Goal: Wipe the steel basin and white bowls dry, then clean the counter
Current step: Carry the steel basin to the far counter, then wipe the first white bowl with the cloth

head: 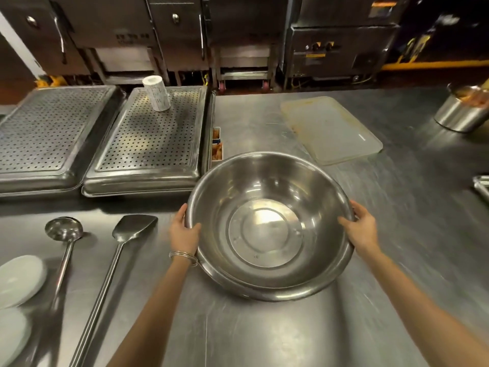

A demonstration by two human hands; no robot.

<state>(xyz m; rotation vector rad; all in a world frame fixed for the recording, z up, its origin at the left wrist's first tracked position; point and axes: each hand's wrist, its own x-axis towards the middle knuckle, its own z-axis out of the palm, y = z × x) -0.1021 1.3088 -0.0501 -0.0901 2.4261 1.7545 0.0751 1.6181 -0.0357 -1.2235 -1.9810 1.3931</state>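
Both hands, the left hand (184,231) and right hand (360,229), grip the steel basin (270,223) at nine and three o'clock, droplets inside, bowls (19,279) and tabletop (264,335) unwiped.

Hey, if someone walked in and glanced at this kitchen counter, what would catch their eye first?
The big steel basin in the middle, gripped at its rim by the left hand and right hand. Next, the ladle and long spatula lying to its left, with white bowls at the left edge.
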